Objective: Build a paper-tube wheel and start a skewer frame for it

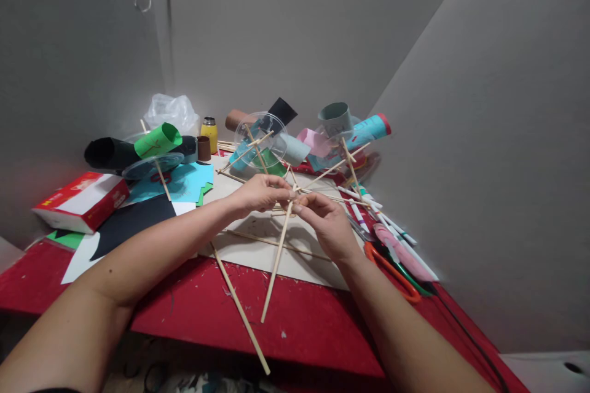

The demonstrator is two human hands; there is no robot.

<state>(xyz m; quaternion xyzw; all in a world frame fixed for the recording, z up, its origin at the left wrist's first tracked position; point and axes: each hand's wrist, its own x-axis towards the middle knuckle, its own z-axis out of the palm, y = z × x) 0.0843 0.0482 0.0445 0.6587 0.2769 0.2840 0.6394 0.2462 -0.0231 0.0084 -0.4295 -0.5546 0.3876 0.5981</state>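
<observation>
My left hand [263, 194] and my right hand [326, 216] meet over the middle of the table, fingers pinched at a joint of thin wooden sticks. One wooden stick [278, 264] runs from the joint toward me. Other sticks cross behind my hands and form a frame. Whatever small thing lies between the fingertips is hidden. Behind the hands, a clear plastic disc [239, 130] with coloured paper tubes around it is crossed by sticks. To its right, a grey paper tube [335, 116] belongs to a similar piece.
On the red-covered table [193, 285] lies a beige board [258, 224]. A loose stick [242, 312] juts over the front edge. At left are a red-and-white box [83, 201] and a green paper tube [158, 140]. Markers [396, 230] and orange-handled scissors [391, 273] lie right; a yellow bottle [209, 134] stands behind.
</observation>
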